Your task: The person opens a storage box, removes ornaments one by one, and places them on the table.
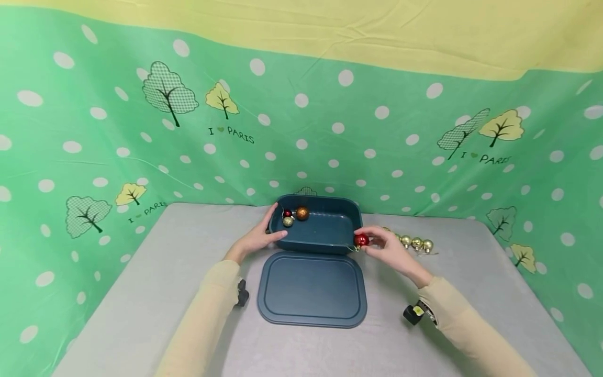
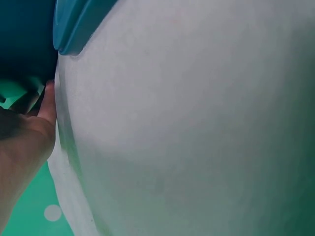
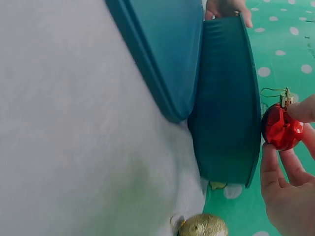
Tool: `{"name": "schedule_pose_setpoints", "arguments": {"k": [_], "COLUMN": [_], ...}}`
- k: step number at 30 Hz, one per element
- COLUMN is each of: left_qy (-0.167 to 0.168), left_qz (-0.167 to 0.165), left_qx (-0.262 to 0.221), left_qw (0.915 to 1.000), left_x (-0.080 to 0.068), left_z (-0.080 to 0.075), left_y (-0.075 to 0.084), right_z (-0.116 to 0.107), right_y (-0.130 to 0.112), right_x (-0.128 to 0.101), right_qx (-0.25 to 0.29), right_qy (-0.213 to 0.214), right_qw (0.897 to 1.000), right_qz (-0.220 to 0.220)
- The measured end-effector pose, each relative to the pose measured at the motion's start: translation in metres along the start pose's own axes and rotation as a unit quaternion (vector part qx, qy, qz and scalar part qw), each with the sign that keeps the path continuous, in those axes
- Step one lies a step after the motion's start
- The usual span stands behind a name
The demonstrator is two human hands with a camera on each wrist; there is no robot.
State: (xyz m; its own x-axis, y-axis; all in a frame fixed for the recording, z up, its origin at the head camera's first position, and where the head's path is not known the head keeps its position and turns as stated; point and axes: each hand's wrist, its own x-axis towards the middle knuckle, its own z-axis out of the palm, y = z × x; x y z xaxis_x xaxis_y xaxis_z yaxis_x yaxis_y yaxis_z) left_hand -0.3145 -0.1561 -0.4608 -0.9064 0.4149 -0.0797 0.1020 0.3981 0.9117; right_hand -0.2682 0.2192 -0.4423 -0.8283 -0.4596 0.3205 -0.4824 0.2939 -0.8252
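Note:
A dark blue rectangular box (image 1: pixel 332 228) stands at the back of the table. Against its left end rests my left hand (image 1: pixel 253 240), thumb at the front rim and fingers stretched along the side wall. My right hand (image 1: pixel 388 250) pinches a shiny red bauble (image 3: pixel 284 129) with a gold cap and a string loop. The bauble is at the box's front right rim, fingertips right beside the edge. Inside the box, toward the left, lie a copper-orange bauble (image 1: pixel 302 213), a small dark red bauble (image 1: pixel 287 213) and a pale gold bauble (image 1: pixel 288 222).
A flat blue lid (image 1: pixel 312 290) lies directly in front of the box. Several gold baubles (image 1: pixel 417 243) form a row on the grey tablecloth (image 1: pixel 188 262) right of the box, partly behind my right hand. A green dotted curtain (image 1: pixel 301 120) hangs behind the table.

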Motion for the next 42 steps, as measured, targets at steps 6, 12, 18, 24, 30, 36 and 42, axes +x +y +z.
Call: {"name": "schedule_pose_setpoints", "arguments": {"k": [6, 12, 18, 24, 30, 36, 42], "left_qy": [0.018, 0.026, 0.019, 0.003, 0.011, 0.026, 0.027], "left_qz": [0.008, 0.009, 0.007, 0.0, 0.005, 0.005, 0.005], "left_qx": [0.006, 0.009, -0.003, -0.018, -0.01, 0.008, 0.012], "left_qw": [0.9998, 0.9996, 0.9998, 0.9998, 0.9999, 0.9996, 0.9996], "left_x": [0.008, 0.007, 0.004, -0.004, 0.002, 0.008, 0.008], "left_z": [0.004, 0.004, 0.003, 0.0, 0.002, 0.005, 0.004], "left_y": [-0.016, -0.017, -0.012, 0.007, -0.006, -0.018, -0.018], "right_z": [-0.009, -0.018, -0.026, -0.03, -0.03, -0.031, -0.032], "right_y": [0.005, 0.014, 0.025, 0.031, 0.013, -0.001, 0.003], "right_x": [-0.011, -0.022, -0.031, -0.036, -0.038, -0.039, -0.04], "right_qx": [-0.011, -0.044, -0.084, -0.137, -0.158, -0.155, -0.147], "right_qy": [0.01, 0.017, 0.009, -0.001, -0.005, -0.021, -0.028], "right_qw": [1.0, 0.999, 0.996, 0.991, 0.987, 0.987, 0.988], "right_qz": [-0.008, 0.002, 0.002, -0.008, -0.03, -0.021, -0.024]}}
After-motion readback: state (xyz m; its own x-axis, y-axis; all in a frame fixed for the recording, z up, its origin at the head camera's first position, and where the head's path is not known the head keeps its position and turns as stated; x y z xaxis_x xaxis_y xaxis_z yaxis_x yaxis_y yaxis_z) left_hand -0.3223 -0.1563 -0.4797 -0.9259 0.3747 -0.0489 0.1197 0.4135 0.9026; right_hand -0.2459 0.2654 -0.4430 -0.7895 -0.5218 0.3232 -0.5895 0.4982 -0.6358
